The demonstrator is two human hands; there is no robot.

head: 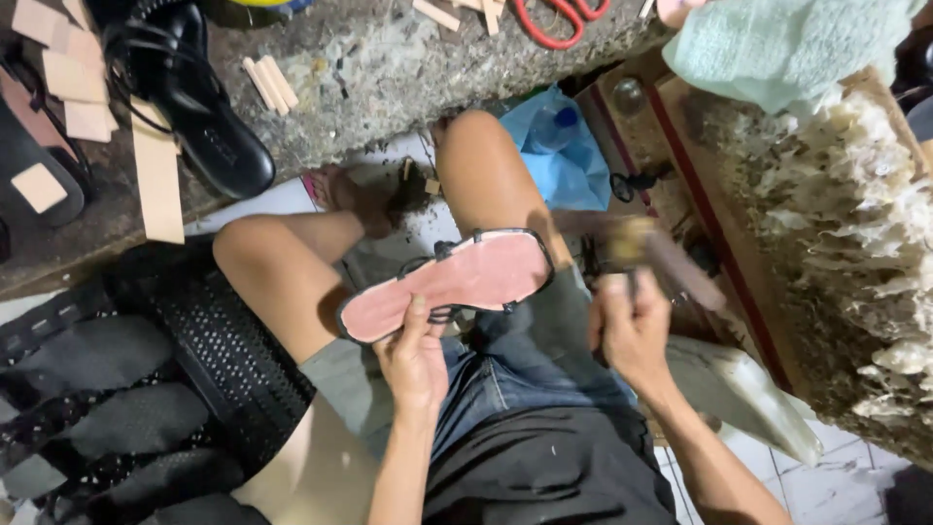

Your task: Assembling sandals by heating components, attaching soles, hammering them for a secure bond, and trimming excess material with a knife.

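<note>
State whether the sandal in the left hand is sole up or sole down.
Sole up: the sandal shows its flat pink underside, black straps below, held by the left hand.

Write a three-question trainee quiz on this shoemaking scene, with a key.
1. True or false: the left hand holds the pink sandal sole with its black straps facing down.
2. What does the right hand hold: (a) scissors, (b) a brush, (c) a hammer?
3. What red-handled tool lies at the top of the workbench?

Key: 1 true; 2 b, though it is blurred; 3 scissors.
</note>
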